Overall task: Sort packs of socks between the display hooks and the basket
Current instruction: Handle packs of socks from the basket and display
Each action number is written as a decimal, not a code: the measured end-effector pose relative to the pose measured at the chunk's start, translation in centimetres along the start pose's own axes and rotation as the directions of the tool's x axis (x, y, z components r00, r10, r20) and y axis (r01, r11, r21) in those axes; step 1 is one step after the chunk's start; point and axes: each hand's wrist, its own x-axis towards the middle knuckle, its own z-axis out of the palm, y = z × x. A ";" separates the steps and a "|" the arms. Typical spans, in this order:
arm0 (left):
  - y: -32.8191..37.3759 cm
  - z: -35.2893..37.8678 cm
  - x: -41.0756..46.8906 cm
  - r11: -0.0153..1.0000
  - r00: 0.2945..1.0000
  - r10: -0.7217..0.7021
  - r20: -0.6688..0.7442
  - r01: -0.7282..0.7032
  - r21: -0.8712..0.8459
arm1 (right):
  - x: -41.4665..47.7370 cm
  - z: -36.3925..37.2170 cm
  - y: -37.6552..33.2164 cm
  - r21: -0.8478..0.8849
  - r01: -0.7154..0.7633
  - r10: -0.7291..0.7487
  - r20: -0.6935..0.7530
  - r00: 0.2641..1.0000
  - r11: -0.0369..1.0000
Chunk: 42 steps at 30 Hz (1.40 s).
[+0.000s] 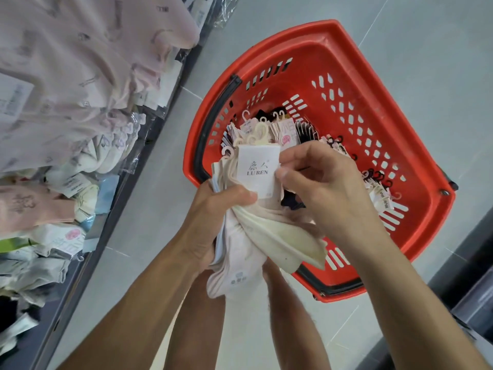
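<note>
Above a red plastic basket (354, 76) on the floor, my left hand (213, 206) grips a bundle of pale pink and cream sock packs (256, 241) around its middle. The front pack carries a white card label (258, 170) printed "LU REN", with cream plastic hooks at its top. My right hand (322, 180) pinches the right edge of that label between thumb and fingers. More sock packs with white and black hooks (282, 126) lie inside the basket, partly hidden behind my hands.
On the left, many sock packs (66, 102) in pink, cream and blue hang or lie on a display with a dark edge rail (125, 188). Grey floor tiles surround the basket. A dark fixture (472, 276) stands at the lower right.
</note>
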 end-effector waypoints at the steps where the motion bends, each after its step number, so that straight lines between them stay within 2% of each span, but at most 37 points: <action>1: -0.1 -0.5 -0.1 1.000 1.000 -0.008 -0.021 0.008 0.027 | 0.7 0.2 0.5 0.019 -0.031 0.031 -0.031 0.999 0.999; 3: -0.5 -1.4 -0.4 0.996 0.999 -0.028 -0.036 0.031 0.083 | 2.7 1.0 2.0 0.014 -0.101 0.102 -0.105 0.989 0.995; 5: -1.0 -2.1 -0.8 0.992 0.998 -0.052 -0.031 0.056 0.109 | 5.3 2.2 3.6 -0.086 -0.162 0.150 -0.130 0.980 0.983; 8: -1.8 -3.1 -1.1 0.989 0.997 -0.075 -0.036 0.079 0.124 | 10.0 4.6 5.5 -0.343 -0.146 0.129 -0.073 0.989 0.928; 10: -2.4 -3.8 -1.1 0.986 0.995 -0.070 -0.064 0.079 0.146 | 12.7 6.3 6.3 -0.415 -0.143 0.144 -0.030 0.989 0.899; 14: -2.8 -4.9 -0.9 0.990 0.991 -0.044 -0.130 0.060 0.128 | 16.1 8.7 7.6 -0.623 -0.171 0.249 0.040 0.968 0.763; 17: -2.7 -5.2 -0.9 0.994 0.986 -0.041 -0.159 0.056 0.090 | 16.5 9.0 8.4 -0.718 -0.183 0.259 -0.005 0.966 0.672; 19: -2.5 -5.4 -0.8 0.996 0.983 -0.033 -0.178 0.047 0.079 | 16.3 8.6 8.9 -0.726 -0.201 0.247 -0.044 0.968 0.658; 25: -2.3 -5.5 -0.6 0.994 0.977 -0.003 -0.213 0.025 0.103 | 16.7 6.9 9.0 -0.626 -0.281 0.331 -0.039 0.943 0.727; 30: -2.6 -4.4 -1.1 0.977 0.967 0.071 -0.245 -0.018 0.214 | 15.6 5.3 8.2 -0.381 -0.321 0.298 -0.119 0.947 0.867; 33: -2.0 -3.6 -1.6 0.967 0.938 0.126 -0.324 -0.043 0.252 | 12.3 3.1 6.7 -0.177 -0.252 0.241 -0.082 0.967 0.951; 36: -0.8 -2.6 -2.5 0.946 0.900 0.226 -0.372 -0.112 0.303 | 7.6 0.1 4.1 0.018 -0.156 0.156 -0.014 0.988 0.988; 42: 3.6 0.9 -6.8 0.860 0.813 0.464 -0.352 -0.317 0.401 | -1.2 -6.3 -3.8 0.189 0.054 -0.058 0.018 0.998 0.981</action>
